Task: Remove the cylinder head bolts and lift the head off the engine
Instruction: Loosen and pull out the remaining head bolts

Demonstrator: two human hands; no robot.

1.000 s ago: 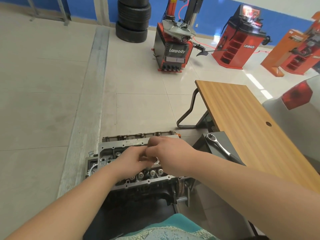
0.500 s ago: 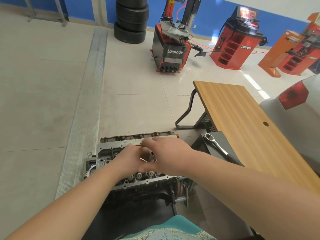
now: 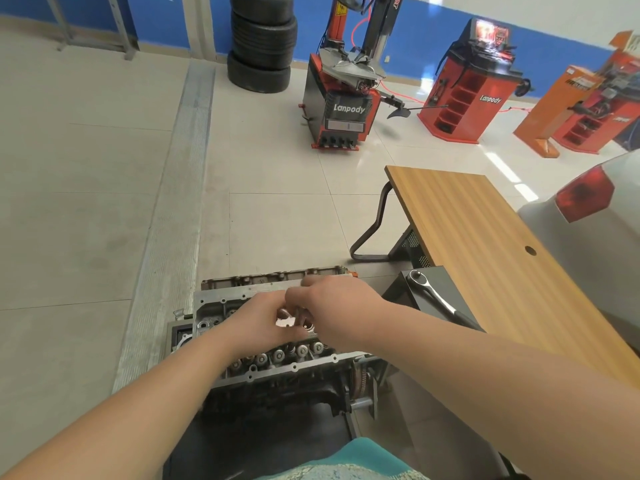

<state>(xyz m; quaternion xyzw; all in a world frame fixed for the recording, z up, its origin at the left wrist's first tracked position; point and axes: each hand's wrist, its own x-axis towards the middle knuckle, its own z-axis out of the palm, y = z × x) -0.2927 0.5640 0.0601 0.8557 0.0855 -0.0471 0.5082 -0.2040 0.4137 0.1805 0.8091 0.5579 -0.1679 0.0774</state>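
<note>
The grey cast-metal cylinder head (image 3: 263,341) sat on the dark engine block (image 3: 277,396) low in the view, just left of a black metal stand (image 3: 429,282) carrying a chrome ratchet wrench (image 3: 433,296). Both hands met over the middle of the head, fingers curled around a small shiny metal piece (image 3: 287,322), likely a bolt or socket, though its exact kind was too hidden to tell. To do this step well, the person would probably need to draw the piece straight up, keeping it from tilting in its bore, and set it aside in order. The left hand (image 3: 258,323) reached in from below left, knuckles up. The right hand (image 3: 332,306) came across from the right, wrist bent, fingertips pinching downward beside the left.
</note>
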